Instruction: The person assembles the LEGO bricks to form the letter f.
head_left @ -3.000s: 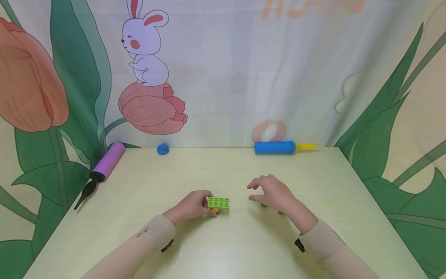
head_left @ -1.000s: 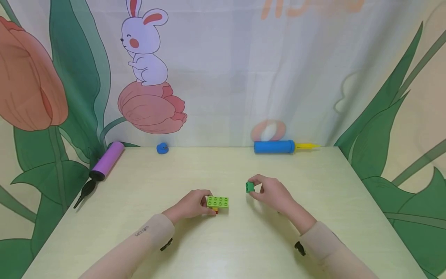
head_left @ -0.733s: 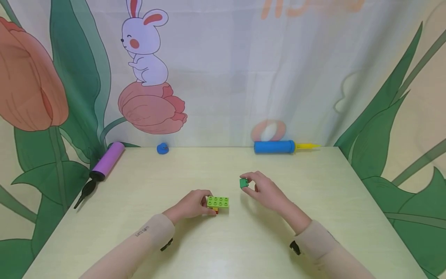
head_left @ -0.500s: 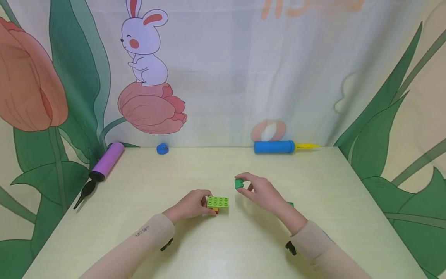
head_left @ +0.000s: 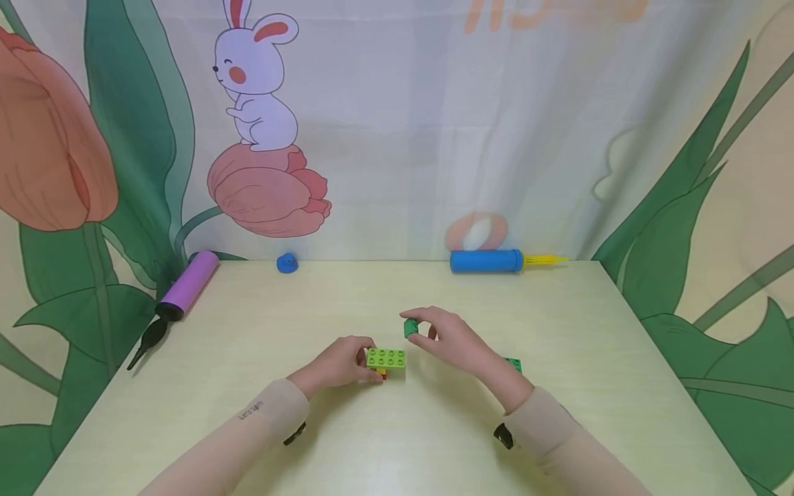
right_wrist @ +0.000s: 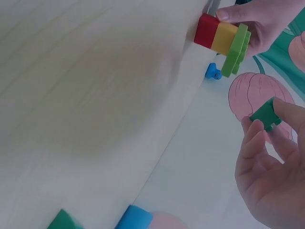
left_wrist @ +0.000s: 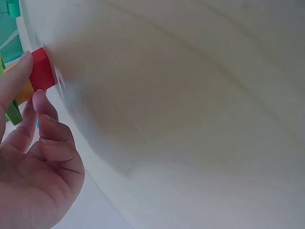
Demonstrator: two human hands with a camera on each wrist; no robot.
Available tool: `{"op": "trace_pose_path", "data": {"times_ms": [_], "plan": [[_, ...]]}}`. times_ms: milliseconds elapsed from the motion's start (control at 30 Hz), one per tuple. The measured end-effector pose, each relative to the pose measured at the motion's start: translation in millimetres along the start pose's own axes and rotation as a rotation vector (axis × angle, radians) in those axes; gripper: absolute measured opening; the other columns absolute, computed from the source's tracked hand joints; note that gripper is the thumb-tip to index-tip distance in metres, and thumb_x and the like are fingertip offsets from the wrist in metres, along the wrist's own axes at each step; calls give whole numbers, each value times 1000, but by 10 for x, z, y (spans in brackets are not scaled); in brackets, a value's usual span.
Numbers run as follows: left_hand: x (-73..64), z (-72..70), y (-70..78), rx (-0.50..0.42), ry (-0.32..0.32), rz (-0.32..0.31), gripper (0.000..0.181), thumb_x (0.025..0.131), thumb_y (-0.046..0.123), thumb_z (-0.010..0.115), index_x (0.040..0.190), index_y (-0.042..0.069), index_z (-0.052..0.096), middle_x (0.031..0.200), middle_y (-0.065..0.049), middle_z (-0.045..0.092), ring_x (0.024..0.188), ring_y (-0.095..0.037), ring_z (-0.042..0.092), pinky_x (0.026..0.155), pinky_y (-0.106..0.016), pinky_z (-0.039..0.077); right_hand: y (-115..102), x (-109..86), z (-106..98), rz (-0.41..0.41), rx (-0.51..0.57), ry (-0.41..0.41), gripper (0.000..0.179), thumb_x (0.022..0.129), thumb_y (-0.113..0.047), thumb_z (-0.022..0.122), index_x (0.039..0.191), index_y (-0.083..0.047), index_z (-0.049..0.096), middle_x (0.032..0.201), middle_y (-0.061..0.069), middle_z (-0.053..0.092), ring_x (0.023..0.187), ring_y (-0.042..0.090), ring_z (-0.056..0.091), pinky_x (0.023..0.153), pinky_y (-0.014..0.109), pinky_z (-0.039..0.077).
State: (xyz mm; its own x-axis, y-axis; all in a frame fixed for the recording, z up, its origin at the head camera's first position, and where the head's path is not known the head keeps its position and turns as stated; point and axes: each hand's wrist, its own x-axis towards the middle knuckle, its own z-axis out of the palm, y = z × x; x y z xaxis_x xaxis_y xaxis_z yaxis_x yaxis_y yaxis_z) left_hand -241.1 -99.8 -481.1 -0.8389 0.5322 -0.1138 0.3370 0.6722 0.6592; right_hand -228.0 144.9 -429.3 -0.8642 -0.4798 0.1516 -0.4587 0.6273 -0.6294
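Observation:
A stack of toy building bricks stands on the table: a red brick [right_wrist: 204, 29] at the bottom, a yellow brick [right_wrist: 224, 38] above it, and a wide lime-green brick [head_left: 386, 357] on top. My left hand [head_left: 335, 362] grips this stack from its left side, thumb in front. In the left wrist view, the red brick [left_wrist: 42, 69] shows past the fingertips. Slightly behind and right of the stack, my right hand [head_left: 449, 337] pinches a small green brick [head_left: 411, 328] between thumb and fingers, held above the table. The right wrist view shows this green brick [right_wrist: 266, 114] too.
Another green brick [head_left: 513, 364] lies on the table, partly hidden by the right forearm. Along the back edge are a blue toy duck [head_left: 287, 262] and a blue pump [head_left: 486, 261] with a yellow nozzle. A purple pump [head_left: 189, 284] lies at the left edge.
My right hand has picked up the small green brick and carried it left, toward the stack. The other green brick now shows behind the forearm. My left hand keeps its hold on the stack.

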Motion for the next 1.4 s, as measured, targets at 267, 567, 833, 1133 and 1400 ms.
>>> {"op": "trace_pose_path", "data": {"times_ms": [267,567,833,1133,1400], "plan": [[9,0,5,-17,1,10,32,77,26,83,97,12,62,65,1,51,60,-12,44,56,-28,36,-39,73,154,-8,-15,-35,47,89,-26,71,133,-17,57,104,-7,60,61,12,48,55,27,44],[0,-17,-1,-14,7,24,30,77,26,83,94,13,61,64,0,50,59,-12,43,55,-27,35,-93,103,290,41,48,7,40,85,-27,76,120,-14,62,100,-7,61,57,11,47,51,25,41],[1,-14,-2,-3,10,39,29,77,27,83,88,14,59,62,1,49,57,-11,43,54,-27,34,-117,126,369,37,16,0,37,82,-27,79,116,-17,67,102,-8,65,62,11,49,54,25,42],[-7,-2,-19,-12,8,29,28,78,27,82,93,15,61,63,1,50,57,-12,44,54,-27,35,-134,139,442,50,-22,-44,39,81,-29,79,117,-17,68,101,-9,65,65,11,50,58,25,44],[-10,-3,-27,-8,14,42,29,77,28,82,94,16,62,62,2,50,56,-11,44,54,-27,34,-148,157,461,52,-49,-51,37,81,-30,79,115,-18,70,100,-11,64,65,10,50,58,25,44]]}}
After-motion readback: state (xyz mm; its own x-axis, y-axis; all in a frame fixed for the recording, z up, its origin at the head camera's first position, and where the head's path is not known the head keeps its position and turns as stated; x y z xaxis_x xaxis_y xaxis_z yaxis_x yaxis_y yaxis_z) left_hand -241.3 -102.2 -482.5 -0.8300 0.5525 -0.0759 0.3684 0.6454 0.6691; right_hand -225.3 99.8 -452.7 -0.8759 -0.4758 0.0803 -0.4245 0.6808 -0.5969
